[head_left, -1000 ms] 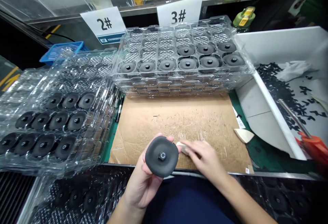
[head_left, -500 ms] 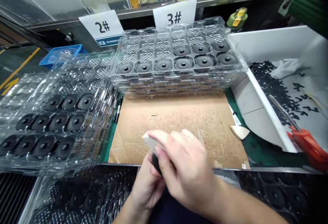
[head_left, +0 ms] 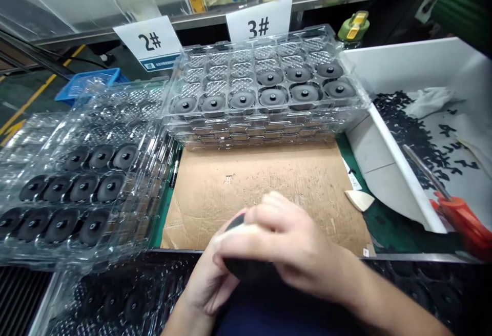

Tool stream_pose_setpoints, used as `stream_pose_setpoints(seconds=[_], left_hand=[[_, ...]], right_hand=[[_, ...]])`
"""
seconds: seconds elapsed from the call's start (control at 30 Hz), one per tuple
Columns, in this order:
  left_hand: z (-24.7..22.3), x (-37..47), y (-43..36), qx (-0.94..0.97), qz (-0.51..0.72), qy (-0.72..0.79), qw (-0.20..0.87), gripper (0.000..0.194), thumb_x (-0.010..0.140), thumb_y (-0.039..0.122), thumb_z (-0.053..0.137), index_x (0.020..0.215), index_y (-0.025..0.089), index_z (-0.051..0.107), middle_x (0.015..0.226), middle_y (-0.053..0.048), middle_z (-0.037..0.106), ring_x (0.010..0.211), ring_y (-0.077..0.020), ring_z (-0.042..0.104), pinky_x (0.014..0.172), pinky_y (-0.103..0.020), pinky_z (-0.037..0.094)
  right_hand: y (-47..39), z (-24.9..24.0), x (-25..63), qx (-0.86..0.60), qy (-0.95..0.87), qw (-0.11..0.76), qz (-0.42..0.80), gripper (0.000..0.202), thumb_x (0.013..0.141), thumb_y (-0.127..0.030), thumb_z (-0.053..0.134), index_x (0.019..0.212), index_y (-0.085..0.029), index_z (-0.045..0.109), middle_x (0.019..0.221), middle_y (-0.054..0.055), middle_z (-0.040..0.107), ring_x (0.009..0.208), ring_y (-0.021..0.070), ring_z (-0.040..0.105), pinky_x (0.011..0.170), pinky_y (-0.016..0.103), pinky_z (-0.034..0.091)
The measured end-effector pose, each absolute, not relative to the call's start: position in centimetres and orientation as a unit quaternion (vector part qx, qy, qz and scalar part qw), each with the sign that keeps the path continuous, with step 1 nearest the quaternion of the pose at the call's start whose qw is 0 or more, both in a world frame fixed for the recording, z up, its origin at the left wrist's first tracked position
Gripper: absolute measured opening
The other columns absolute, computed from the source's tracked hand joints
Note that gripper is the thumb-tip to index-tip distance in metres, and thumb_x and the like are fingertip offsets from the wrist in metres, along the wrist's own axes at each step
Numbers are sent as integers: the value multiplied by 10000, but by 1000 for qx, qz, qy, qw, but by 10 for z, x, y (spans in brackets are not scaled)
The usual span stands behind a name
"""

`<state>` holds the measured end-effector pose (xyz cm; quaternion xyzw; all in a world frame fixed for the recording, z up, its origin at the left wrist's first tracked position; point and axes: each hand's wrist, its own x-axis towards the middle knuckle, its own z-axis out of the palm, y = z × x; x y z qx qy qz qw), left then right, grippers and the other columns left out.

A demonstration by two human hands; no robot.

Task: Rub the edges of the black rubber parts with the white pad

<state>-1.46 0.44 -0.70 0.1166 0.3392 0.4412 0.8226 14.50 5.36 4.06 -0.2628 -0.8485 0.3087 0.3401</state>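
My left hand (head_left: 209, 272) is closed around a dark rounded part (head_left: 236, 221), held low in front of me over the near edge of the cardboard. The part's upper edge shows between the hands, and the rest is mostly covered. Over it, my right hand (head_left: 294, 246) is closed and somewhat blurred. Along its index finger lies a pale, flat piece (head_left: 249, 229), largely hidden by the fingers. Beyond the hands lies a brown cardboard sheet (head_left: 265, 169).
Stacked clear trays (head_left: 261, 121) with black round parts stand at the back, more trays (head_left: 148, 192) at left. At right are a white bin (head_left: 400, 156) of small black pieces, an orange-handled tool (head_left: 461, 215) and a pale wedge (head_left: 360, 200).
My right hand has turned and drawn nearer, so the pale piece no longer sticks out to the upper left. The dark part now shows higher between the hands.
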Motion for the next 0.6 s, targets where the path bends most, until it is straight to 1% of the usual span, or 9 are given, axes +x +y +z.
stream_pose_setpoints(seconds=[0.07, 0.13, 0.2, 0.23, 0.3, 0.37, 0.47, 0.53, 0.6], left_hand=[[-6, -17, 4, 121, 449, 315, 827, 566, 594, 356, 736, 1122, 235, 572, 1110, -41, 641, 1008, -218, 593, 904, -303, 435], [-4, -18, 4, 119, 451, 288, 837, 594, 600, 379, 726, 1147, 226, 554, 1149, -79, 626, 984, -242, 610, 890, -324, 442], [-3, -18, 5, 108, 448, 275, 844, 584, 609, 401, 712, 1148, 241, 552, 1196, -86, 601, 1020, -263, 596, 921, -342, 419], [-3, -17, 6, 102, 446, 273, 846, 558, 620, 399, 704, 1138, 251, 559, 1193, -75, 605, 1033, -264, 590, 935, -345, 407], [-5, -17, 7, 92, 440, 267, 853, 512, 640, 392, 689, 1122, 262, 573, 1170, -50, 624, 1047, -262, 582, 953, -348, 393], [-7, -17, 8, 84, 438, 257, 857, 496, 652, 391, 678, 1120, 263, 577, 1161, -41, 630, 1051, -261, 580, 943, -337, 405], [-9, -17, 9, 81, 442, 250, 858, 504, 656, 400, 666, 1131, 256, 572, 1168, -46, 627, 1054, -262, 578, 901, -304, 438], [-9, -16, 9, 84, 443, 248, 857, 501, 659, 401, 663, 1129, 252, 574, 1159, -49, 631, 1049, -261, 581, 893, -299, 444], [-8, -15, 8, 86, 446, 247, 856, 502, 659, 394, 669, 1129, 244, 574, 1148, -56, 636, 1040, -266, 586, 892, -308, 445]], right_hand=[[59, 32, 151, -323, -808, 347, 350, 308, 903, -155, 369, 1087, -233, 605, 818, 27, 582, 757, 128, 513, 704, 272, 420], [58, 18, 159, -383, -743, 397, 378, 313, 887, -133, 416, 1122, -263, 577, 917, 21, 604, 832, 130, 545, 743, 275, 443], [53, 1, 167, -450, -672, 437, 394, 302, 880, -154, 452, 1119, -296, 568, 1028, 10, 606, 910, 140, 560, 763, 279, 462], [50, -8, 170, -492, -640, 438, 395, 288, 877, -181, 466, 1120, -300, 565, 1073, 11, 599, 949, 152, 560, 764, 282, 470], [40, -29, 177, -563, -605, 401, 396, 274, 876, -240, 473, 1132, -285, 558, 1129, 23, 588, 1012, 179, 551, 777, 297, 481], [28, -52, 181, -589, -615, 343, 396, 289, 886, -263, 445, 1157, -254, 545, 1138, 45, 590, 1025, 191, 553, 793, 311, 485], [13, -80, 185, -567, -665, 278, 400, 292, 889, -241, 418, 1142, -232, 562, 1026, 53, 637, 922, 183, 595, 770, 319, 495], [10, -85, 187, -551, -682, 261, 403, 282, 881, -228, 421, 1112, -233, 582, 954, 41, 656, 866, 179, 606, 757, 326, 498], [14, -72, 189, -560, -677, 265, 396, 273, 879, -228, 427, 1107, -235, 577, 997, 39, 646, 908, 182, 593, 782, 330, 485]])
